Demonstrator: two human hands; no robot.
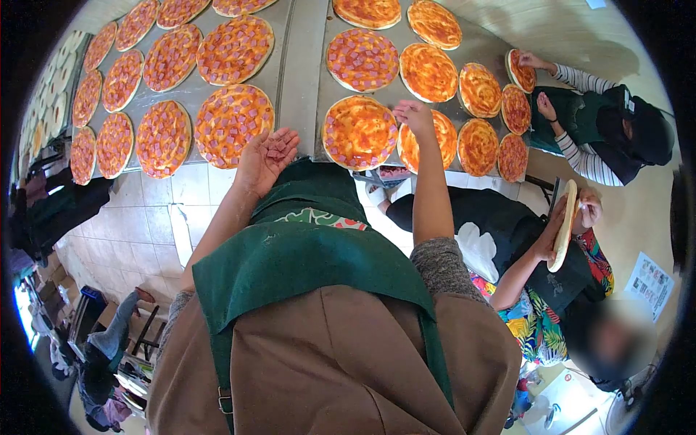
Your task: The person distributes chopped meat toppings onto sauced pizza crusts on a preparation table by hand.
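Left hand [267, 159]: palm up, cupped, cradling diced ham [278, 148] | Right hand [415, 116]: arm stretched forward, fingers bent, cannot tell if holding anything | Between both, on metal table [298, 72]: sauced pizza [360, 130], ham pieces [351, 158] near edge

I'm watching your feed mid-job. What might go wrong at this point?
Ham cubes could spill from the open left hand, held by the table's near edge.
The pizza between the hands appears to sit right at that edge, so a bump might tip it.
Its ham lies mostly around the rim, so the middle may end up sparse.
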